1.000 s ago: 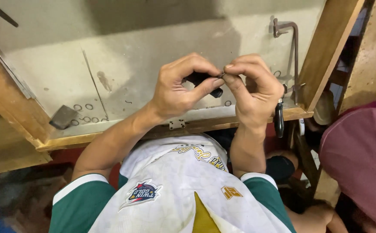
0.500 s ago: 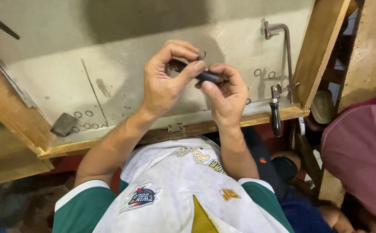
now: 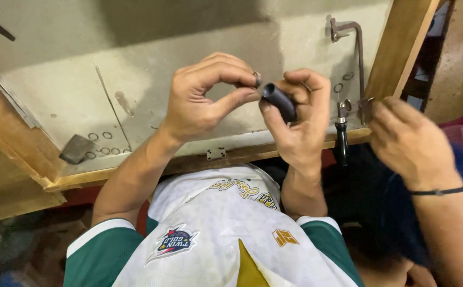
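My left hand (image 3: 202, 98) pinches a small metal ring (image 3: 257, 79) between thumb and forefinger, over the pale workbench top (image 3: 61, 79). My right hand (image 3: 298, 119) grips a short dark rod (image 3: 279, 101), whose rounded end points at the ring. Ring and rod tip are almost touching. Both hands hover above the bench's front wooden edge (image 3: 189, 162).
Several loose rings (image 3: 103, 143) and a grey metal piece (image 3: 76, 149) lie at the bench's left front. A jeweller's saw frame (image 3: 351, 64) with black handle (image 3: 342, 141) hangs at the right. Another person's hand (image 3: 409, 141) with a black wristband reaches in from the right.
My hands have moved apart slightly, with the ring now in the left fingers and the rod in the right. Another person's hand has come in from the right near the saw.
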